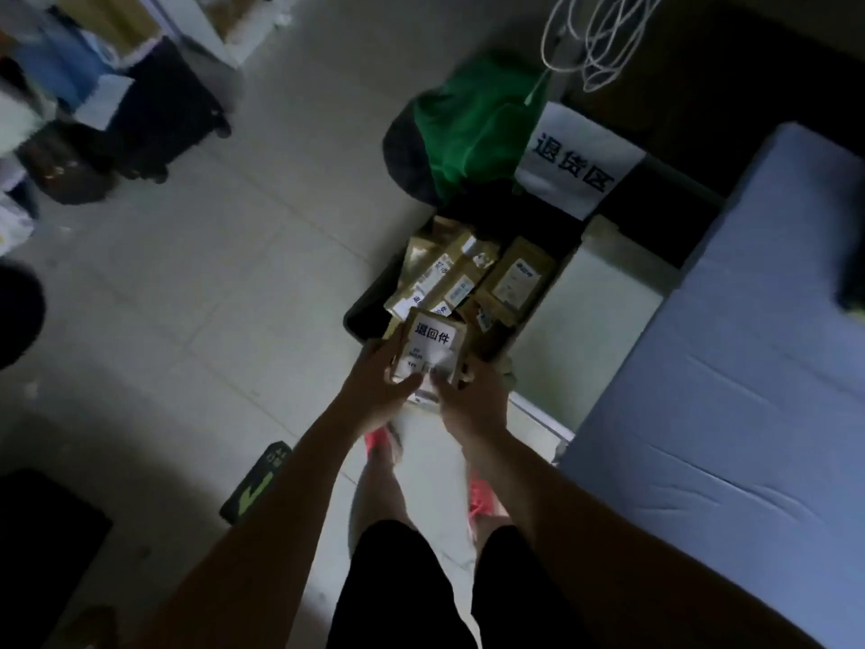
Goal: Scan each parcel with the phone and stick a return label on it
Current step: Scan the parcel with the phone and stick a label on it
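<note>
Tiled floor (pixel 234 274), dim light: we stand at the bin (pixel 370 309).
Our left hand (pixel 374 391) and right hand (pixel 472 400) both grip one parcel (pixel 461 341) by its near end, label (pixel 430 337) up, over the bin's near edge; more parcels (pixel 449 274) lie inside; beyond, a green bag (pixel 472 128) and a sign (pixel 578 159).

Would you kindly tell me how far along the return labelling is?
Looks done: several binned parcels in the black bin show white stickers. In hand: left hand and right hand grip a brown parcel bearing its return label. Left: cannot tell; no phone shows.
</note>
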### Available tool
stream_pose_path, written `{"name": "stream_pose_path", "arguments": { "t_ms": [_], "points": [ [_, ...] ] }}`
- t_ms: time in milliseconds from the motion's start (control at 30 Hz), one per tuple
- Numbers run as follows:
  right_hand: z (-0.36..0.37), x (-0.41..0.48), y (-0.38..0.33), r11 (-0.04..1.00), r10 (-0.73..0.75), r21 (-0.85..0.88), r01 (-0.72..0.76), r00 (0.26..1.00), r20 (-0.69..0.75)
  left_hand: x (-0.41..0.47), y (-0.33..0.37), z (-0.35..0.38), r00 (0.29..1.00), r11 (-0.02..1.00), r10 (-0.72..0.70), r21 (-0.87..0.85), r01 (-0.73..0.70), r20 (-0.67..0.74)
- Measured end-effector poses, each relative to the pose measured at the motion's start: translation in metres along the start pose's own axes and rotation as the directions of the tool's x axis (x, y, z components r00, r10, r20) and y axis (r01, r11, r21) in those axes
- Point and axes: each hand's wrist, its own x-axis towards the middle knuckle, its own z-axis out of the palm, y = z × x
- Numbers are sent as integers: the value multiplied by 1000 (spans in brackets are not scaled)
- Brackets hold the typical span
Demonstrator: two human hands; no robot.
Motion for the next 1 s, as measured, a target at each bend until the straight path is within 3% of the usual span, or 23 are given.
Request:
{"name": "stream_pose_path", "arguments": {
  "t_ms": [100,267,467,600,700,800,867,1000],
  "points": [
    [12,57,-4,988,136,85,-127,985,-108,75,0,-2,982,996,87,-16,-86,168],
    [40,147,17,913,377,246,-325,903,-206,183,-22,30,926,976,213,-34,-213,311],
    [78,233,87,814,566,286,-505,801,-195,260,-82,98,909,981,124,92,-173,399],
    [96,271,128,808,585,267,-525,770,-255,292,-102,135,906,967,194,81,-240,375],
    [96,284,146,869,495,190,-457,810,-315,307,-101,155,894,948,261,78,-309,365],
    [97,287,141,857,515,203,-473,791,-331,309,-97,161,915,955,239,93,-283,324],
    [94,282,120,838,513,53,-544,751,-415,302,-95,153,926,956,194,149,-253,324],
    [79,248,73,880,437,-32,-474,833,-339,281,-75,108,919,888,124,372,-272,375]
  ]
}}
